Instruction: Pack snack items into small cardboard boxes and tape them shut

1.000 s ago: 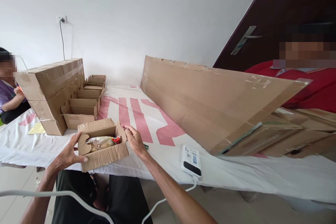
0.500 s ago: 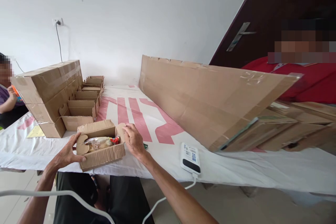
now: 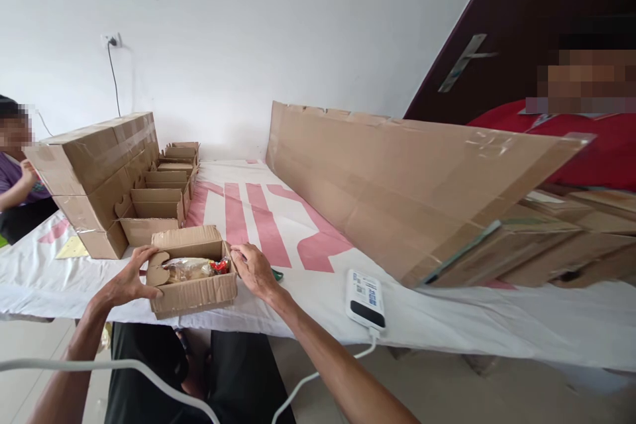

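Observation:
In front of me a small open cardboard box (image 3: 195, 297) sits near the table's front edge. Inside it lie clear plastic-wrapped goods (image 3: 191, 269) with a red, patterned piece at the right end; what they are I cannot make out. My left hand (image 3: 130, 278) grips the box's left end, thumb at the front side and fingers behind the notched end flap (image 3: 158, 269). At the opposite end, my right hand (image 3: 253, 269) has its bent fingers closed on the right end flap, which they partly hide. The long back flap (image 3: 186, 236) stands folded outward.
Several open boxes (image 3: 154, 212) line up beside a stack of taped cartons (image 3: 99, 169) at the left. A long cardboard panel (image 3: 397, 179) leans across the right. A white device (image 3: 365, 298) with a cable lies near the edge. Two people sit at the sides.
My right hand has brought the right end flap from leaning outward to about upright at the box's end. My left hand keeps its hold, and the view has shifted slightly.

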{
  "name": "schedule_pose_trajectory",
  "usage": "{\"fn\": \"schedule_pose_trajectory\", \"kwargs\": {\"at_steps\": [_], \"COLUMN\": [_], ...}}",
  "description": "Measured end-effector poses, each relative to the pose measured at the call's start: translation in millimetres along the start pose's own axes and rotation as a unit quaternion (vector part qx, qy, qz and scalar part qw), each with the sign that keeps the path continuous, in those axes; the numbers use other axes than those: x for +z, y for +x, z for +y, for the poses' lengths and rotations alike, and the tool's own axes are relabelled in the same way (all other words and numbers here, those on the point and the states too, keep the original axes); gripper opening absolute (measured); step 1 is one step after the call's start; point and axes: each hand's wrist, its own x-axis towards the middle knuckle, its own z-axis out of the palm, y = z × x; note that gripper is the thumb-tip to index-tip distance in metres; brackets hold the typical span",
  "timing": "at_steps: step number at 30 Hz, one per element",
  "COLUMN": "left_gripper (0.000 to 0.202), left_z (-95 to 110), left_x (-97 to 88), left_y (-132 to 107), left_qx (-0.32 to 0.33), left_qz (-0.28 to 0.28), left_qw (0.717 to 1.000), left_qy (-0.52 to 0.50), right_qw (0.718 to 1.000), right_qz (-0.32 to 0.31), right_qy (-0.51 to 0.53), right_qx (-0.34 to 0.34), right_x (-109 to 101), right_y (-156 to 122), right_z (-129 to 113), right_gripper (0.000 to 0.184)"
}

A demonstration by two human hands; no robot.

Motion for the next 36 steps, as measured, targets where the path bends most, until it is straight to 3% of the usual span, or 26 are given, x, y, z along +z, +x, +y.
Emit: {"fn": "schedule_pose_trajectory", "kwargs": {"at_steps": [6, 13, 18, 25, 30, 33, 36], "left_gripper": [0.096, 0.074, 0.067, 0.069, 0.049, 0.038, 0.053], "left_z": [10, 36, 37, 25, 23, 23, 22], "left_x": [8.1, 30.6, 44.4, 17.3, 1.3, 6.6, 17.7], "left_y": [-5, 10, 18, -2, -18, -23, -26], "left_qx": [0.022, -0.047, -0.065, -0.049, 0.019, -0.003, -0.043], "left_qz": [0.03, 0.082, 0.142, 0.15, 0.182, 0.15, 0.127], "left_qw": [0.999, 0.986, 0.976, 0.985, 0.98, 0.975, 0.973], "left_qy": [0.039, 0.139, 0.154, -0.063, 0.074, 0.166, 0.187], "right_qw": [1.0, 0.999, 0.996, 0.971, 0.95, 0.946, 0.937], "right_qz": [-0.001, -0.045, -0.052, -0.165, -0.233, -0.246, -0.262], "right_qy": [-0.008, -0.002, -0.053, -0.116, -0.18, -0.191, -0.217], "right_qx": [-0.026, -0.014, -0.051, -0.131, -0.104, -0.084, -0.08], "right_x": [-3, -5, -18, -23, -18, -14, -11], "right_y": [7, 6, 11, 22, 34, 40, 43], "right_z": [-17, -16, -33, -71, -69, -64, -63], "right_gripper": [0.015, 0.015, 0.011, 0.006, 0.013, 0.021, 0.022]}}
